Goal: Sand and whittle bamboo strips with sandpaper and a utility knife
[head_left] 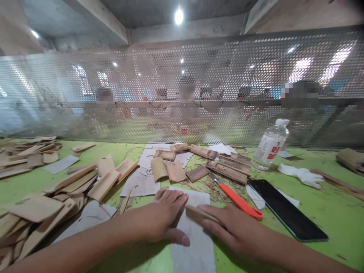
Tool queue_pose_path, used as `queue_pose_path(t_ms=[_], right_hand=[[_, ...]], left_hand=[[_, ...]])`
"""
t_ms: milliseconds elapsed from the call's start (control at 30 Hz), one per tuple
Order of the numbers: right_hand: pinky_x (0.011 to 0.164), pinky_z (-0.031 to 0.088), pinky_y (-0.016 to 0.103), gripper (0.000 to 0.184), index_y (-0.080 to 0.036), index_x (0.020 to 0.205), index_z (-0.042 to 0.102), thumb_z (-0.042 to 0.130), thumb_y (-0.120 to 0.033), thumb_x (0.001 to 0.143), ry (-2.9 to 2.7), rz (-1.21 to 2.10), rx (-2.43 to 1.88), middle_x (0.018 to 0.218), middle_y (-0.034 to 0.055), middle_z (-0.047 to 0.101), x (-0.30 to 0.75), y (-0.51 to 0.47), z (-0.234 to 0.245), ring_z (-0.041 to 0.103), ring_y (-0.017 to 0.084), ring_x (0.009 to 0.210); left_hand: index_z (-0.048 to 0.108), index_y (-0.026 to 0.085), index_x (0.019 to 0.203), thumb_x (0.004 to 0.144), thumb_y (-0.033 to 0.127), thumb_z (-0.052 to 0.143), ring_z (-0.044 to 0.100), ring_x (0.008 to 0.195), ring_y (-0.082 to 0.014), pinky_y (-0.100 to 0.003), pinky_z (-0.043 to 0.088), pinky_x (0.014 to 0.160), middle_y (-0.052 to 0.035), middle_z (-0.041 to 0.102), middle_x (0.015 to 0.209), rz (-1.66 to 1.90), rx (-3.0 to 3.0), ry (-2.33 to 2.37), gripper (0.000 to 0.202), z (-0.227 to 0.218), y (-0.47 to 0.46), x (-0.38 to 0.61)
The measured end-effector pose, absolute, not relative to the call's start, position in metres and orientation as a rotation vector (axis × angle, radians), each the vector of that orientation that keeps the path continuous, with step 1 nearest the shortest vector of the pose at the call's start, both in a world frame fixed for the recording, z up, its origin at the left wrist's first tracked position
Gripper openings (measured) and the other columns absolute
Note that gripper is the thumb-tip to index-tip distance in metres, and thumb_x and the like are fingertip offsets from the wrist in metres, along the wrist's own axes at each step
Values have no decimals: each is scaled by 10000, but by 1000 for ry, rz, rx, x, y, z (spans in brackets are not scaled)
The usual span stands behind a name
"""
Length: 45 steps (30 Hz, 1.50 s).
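Observation:
A strip of grey-white paper lies on the green table between my forearms. Across its left edge rests my left hand, palm down, with fingers stretched forward and thumb apart. My right hand grips a small flat bamboo piece between thumb and fingers, over the right side of the paper. My palm hides part of that piece. Just beyond my right hand lies an orange-handled utility knife, its blade pointing away to the left. Several cut bamboo pieces sit ahead of my hands, among brown shavings.
Pale bamboo pieces are heaped at the left. On the right are a black phone, a clear plastic bottle and a crumpled white glove or tissue. A perforated metal screen borders the far edge, with people behind it.

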State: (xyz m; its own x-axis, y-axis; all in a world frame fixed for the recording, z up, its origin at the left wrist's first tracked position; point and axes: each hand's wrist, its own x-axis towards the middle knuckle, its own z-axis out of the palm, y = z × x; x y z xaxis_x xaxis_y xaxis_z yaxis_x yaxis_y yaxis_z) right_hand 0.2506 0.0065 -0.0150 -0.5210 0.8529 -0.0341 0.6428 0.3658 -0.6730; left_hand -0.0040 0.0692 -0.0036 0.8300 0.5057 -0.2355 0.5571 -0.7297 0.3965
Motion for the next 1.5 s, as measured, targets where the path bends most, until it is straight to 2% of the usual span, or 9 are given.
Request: queue_pose_path(t_ms=[100, 267, 433, 567, 733, 867, 1167, 1400, 1500], right_hand=[[681, 446, 297, 402, -223, 1034, 620, 493, -604, 1008, -2146, 1250, -1294, 854, 29, 674, 248, 3, -14, 595, 187, 749], [582, 369, 245, 486, -189, 1082, 508, 593, -650, 953, -1676, 1833, -1024, 741, -9, 638, 244, 3, -8, 558, 117, 596], [667, 398, 272, 405, -155, 1103, 546, 674, -503, 942, -1543, 1888, -859, 877, 70, 715, 242, 2, -7, 660, 155, 746], [595, 390, 243, 319, -161, 1114, 539, 640, -414, 948, -1513, 1911, -912, 823, 38, 710, 243, 4, -15, 629, 112, 626], [352, 261, 183, 530, -221, 1043, 487, 734, -641, 834, -1572, 1858, -1187, 781, -63, 611, 247, 7, -17, 411, 20, 374], [455, 379, 183, 673, -212, 1094, 554, 900, -587, 656, -1583, 1836, -1204, 892, -13, 647, 247, 6, -13, 524, 70, 568], [440, 272, 188, 512, -177, 963, 568, 683, -668, 878, -1671, 1797, -1152, 662, -65, 488, 247, 7, -17, 412, 49, 494], [496, 356, 209, 414, -138, 1123, 645, 590, -522, 977, -1635, 1917, -1032, 708, -15, 567, 246, 4, -20, 487, 81, 526], [469, 318, 203, 401, -127, 1097, 657, 617, -501, 959, -1589, 1915, -1033, 667, -40, 517, 244, 5, -22, 435, 73, 495]], left_hand=[[331, 142, 1579, 875, 715, 637, 321, 1447, -447, -637, 180, 1197, -238, 410, 1517, -162, 2561, 791, 958, -2, 69, -3], [455, 212, 1493, 845, 742, 648, 393, 1372, -419, -626, 231, 1175, -174, 480, 1434, -90, 2592, 740, 860, -3, 70, -2], [436, 168, 1503, 858, 770, 607, 337, 1419, -457, -641, 191, 1179, -222, 427, 1501, -151, 2578, 765, 898, -2, 70, -2], [370, 172, 1559, 882, 769, 575, 310, 1446, -465, -659, 148, 1188, -233, 399, 1539, -145, 2553, 753, 926, 0, 69, -3], [282, 73, 1589, 887, 760, 569, 336, 1429, -468, -637, 162, 1194, -272, 410, 1509, -179, 2557, 785, 1024, 1, 68, -3], [352, 135, 1551, 874, 769, 581, 385, 1387, -468, -649, 216, 1165, -236, 450, 1476, -140, 2577, 766, 955, -3, 70, -5], [363, 121, 1535, 867, 731, 625, 379, 1392, -467, -642, 228, 1164, -242, 454, 1467, -165, 2571, 792, 943, -3, 69, -4], [325, 121, 1552, 887, 747, 585, 360, 1411, -453, -632, 212, 1172, -243, 434, 1491, -151, 2602, 773, 949, -7, 70, -3], [326, 130, 1558, 881, 750, 596, 364, 1416, -450, -621, 209, 1181, -235, 434, 1500, -177, 2588, 781, 957, -4, 69, -4]])
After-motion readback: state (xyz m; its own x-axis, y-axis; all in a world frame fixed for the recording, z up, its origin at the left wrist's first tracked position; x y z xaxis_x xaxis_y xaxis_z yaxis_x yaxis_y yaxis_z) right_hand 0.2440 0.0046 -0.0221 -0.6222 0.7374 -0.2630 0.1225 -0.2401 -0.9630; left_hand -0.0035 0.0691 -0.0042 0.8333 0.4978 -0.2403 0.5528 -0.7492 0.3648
